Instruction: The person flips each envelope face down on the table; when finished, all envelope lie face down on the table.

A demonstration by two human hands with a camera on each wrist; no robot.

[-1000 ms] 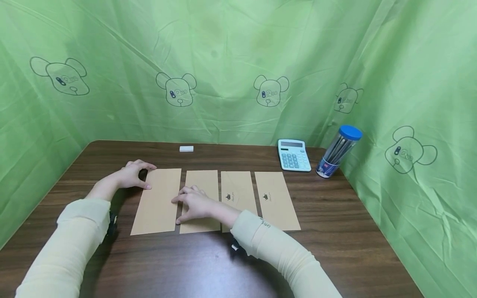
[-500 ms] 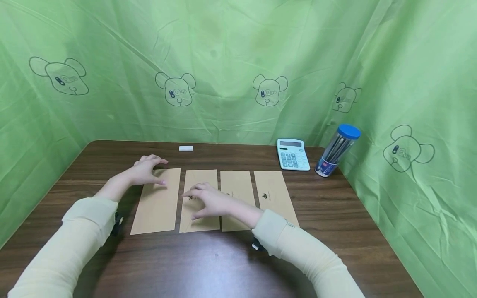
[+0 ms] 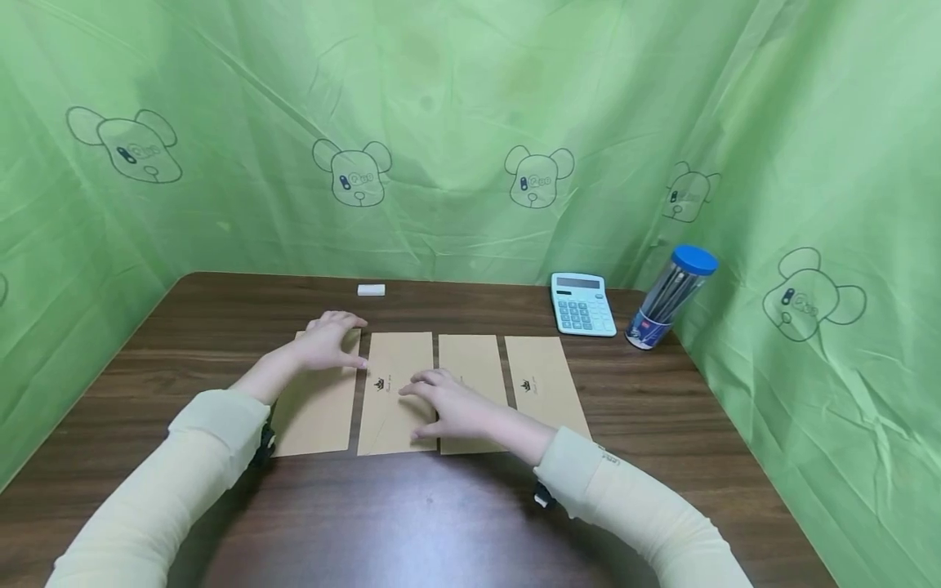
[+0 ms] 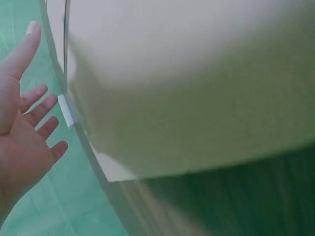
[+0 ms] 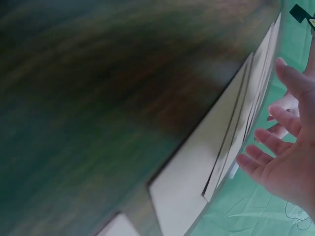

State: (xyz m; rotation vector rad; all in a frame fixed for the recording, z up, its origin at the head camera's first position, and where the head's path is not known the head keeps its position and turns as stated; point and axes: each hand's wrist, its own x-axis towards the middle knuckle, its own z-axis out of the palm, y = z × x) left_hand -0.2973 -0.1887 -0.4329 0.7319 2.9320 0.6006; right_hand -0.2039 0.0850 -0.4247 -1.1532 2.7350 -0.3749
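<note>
Several flat brown paper rectangles, which look like envelopes, lie in a row on the dark wooden table in the head view. Over the leftmost envelope [image 3: 316, 416], which shows no print, is my left hand [image 3: 323, 345], fingers and thumb spread toward the gap on its right. The second envelope [image 3: 390, 429] bears a small black crown mark. My right hand [image 3: 457, 408] is spread above the third envelope [image 3: 470, 355], its fingertips reaching over the second. Both wrist views show an empty palm with the fingers apart; whether any fingertip touches paper I cannot tell.
At the right end of the row lies a fourth crown-marked envelope [image 3: 544, 388]. Behind stand a light blue calculator [image 3: 583, 305] and a blue-lidded clear tube [image 3: 671, 298] of pens. A small white block [image 3: 371, 290] sits near the back edge, before the green curtain [image 3: 441, 98].
Both hands have left the leftmost envelope's sides and moved right. The left now covers its upper part; the right has passed over the second envelope, uncovering its crown mark.
</note>
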